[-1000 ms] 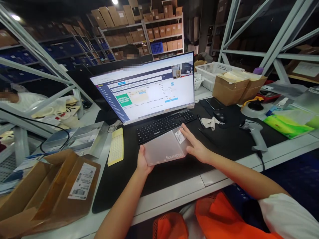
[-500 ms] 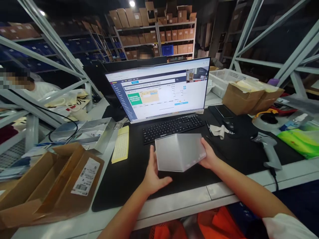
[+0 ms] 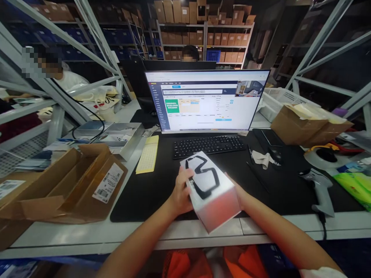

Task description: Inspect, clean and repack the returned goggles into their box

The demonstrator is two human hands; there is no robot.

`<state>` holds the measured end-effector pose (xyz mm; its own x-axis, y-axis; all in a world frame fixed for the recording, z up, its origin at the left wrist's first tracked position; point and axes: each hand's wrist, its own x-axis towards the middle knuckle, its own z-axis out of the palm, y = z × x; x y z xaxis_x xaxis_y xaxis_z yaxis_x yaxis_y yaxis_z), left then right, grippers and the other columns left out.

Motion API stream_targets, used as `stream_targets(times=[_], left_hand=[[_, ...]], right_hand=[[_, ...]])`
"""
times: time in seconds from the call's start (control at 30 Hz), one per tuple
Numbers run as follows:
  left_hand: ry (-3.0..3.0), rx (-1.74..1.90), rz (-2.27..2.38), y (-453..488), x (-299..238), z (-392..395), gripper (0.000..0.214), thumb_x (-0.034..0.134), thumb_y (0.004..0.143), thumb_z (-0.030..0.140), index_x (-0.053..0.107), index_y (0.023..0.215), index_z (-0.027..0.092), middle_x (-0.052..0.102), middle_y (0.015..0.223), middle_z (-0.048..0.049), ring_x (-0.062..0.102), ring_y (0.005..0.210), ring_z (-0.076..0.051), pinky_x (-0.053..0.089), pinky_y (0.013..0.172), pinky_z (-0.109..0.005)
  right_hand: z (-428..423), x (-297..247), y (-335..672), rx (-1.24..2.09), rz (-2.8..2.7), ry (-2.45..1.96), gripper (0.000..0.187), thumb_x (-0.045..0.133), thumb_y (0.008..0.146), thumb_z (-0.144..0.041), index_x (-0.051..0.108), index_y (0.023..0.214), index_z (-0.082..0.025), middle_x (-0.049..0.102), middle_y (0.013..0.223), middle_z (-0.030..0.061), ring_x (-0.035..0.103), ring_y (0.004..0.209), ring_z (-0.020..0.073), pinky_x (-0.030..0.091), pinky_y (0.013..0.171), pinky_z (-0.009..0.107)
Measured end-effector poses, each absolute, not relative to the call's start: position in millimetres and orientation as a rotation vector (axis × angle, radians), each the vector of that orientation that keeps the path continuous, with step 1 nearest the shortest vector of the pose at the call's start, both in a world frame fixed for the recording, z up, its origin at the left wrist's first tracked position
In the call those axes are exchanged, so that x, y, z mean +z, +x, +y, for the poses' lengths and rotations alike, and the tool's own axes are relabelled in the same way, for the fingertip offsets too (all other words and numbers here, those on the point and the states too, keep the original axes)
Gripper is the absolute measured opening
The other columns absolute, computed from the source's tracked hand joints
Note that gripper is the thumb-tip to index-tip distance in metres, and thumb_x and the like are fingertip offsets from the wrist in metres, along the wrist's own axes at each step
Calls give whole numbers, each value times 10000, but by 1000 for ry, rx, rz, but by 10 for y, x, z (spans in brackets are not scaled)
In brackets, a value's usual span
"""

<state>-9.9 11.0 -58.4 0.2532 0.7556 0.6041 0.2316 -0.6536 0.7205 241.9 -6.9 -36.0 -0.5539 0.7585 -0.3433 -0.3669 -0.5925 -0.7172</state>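
Note:
A white box point(image 3: 216, 195) with a bold black outlined graphic on its upper face is held tilted above the black desk mat point(image 3: 139, 204). My left hand point(image 3: 182, 193) grips its left side, fingers closed round the edge. On the right side my right hand point(image 3: 239, 193) holds it too, with most of those fingers hidden behind the box. Just beyond the box lies a black keyboard point(image 3: 208, 146), in front of a lit monitor point(image 3: 214, 104).
To the left are an open cardboard box point(image 3: 72, 193), a grey tray point(image 3: 127, 143) and a yellow label sheet point(image 3: 147, 154). At right lie a barcode scanner point(image 3: 320, 191), a mouse point(image 3: 274, 155), a phone point(image 3: 271, 137) and a tape roll point(image 3: 321, 156). Another person point(image 3: 60, 71) is beyond the frame at left.
The box has been turned, so its face with the black graphic now shows, and it is nearer to me. My left hand has gone from spread fingers to gripping it.

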Motion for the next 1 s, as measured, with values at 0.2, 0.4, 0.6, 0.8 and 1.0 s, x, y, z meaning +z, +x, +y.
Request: stream_targets(times=[0.2, 0.4, 0.6, 0.8, 1.0], left_hand=[[2720, 984, 623, 32, -634, 118, 504, 660, 831, 78, 702, 1136, 477, 616, 1380, 9, 382, 1467, -280, 137, 1231, -630], [1965, 1305, 1053, 176, -425, 259, 830, 681, 865, 221, 281, 1581, 351, 180, 1686, -109, 113, 1563, -351, 138, 1222, -633], [1242, 1158, 672, 337, 143, 557, 1029, 734, 789, 625, 192, 1608, 318, 415, 1575, -127, 448, 1413, -342, 387, 1147, -483], [1429, 1230, 775, 588, 425, 721, 1107, 869, 674, 510, 284, 1588, 288, 523, 1397, -143, 583, 1226, -330, 482, 1017, -426], [1835, 1328, 1180, 509, 377, 732, 950, 856, 682, 502, 445, 1517, 310, 478, 1417, -122, 505, 1278, -345, 428, 1074, -460]], right_hand=[[-35, -198, 2626, 2164, -818, -845, 629, 533, 852, -679, 680, 1147, -144, 746, 1135, 176, 676, 1150, 348, 462, 1070, 535], [2, -65, 2559, 1718, -1010, -773, 900, 704, 715, -613, 419, 1487, -249, 626, 1391, 133, 616, 1242, 373, 496, 1031, 547], [195, 23, 2528, 1339, -1312, -677, 1199, 813, 586, -700, 271, 1570, -279, 349, 1623, 138, 408, 1441, 376, 401, 1130, 526], [327, -237, 2611, 1301, -1233, -770, 843, 727, 743, -639, 467, 1461, -282, 583, 1446, 96, 541, 1330, 345, 427, 1114, 531], [389, -523, 2636, 1225, -1193, -936, 686, 702, 796, -572, 564, 1387, -254, 543, 1495, 98, 479, 1396, 314, 339, 1188, 522]])
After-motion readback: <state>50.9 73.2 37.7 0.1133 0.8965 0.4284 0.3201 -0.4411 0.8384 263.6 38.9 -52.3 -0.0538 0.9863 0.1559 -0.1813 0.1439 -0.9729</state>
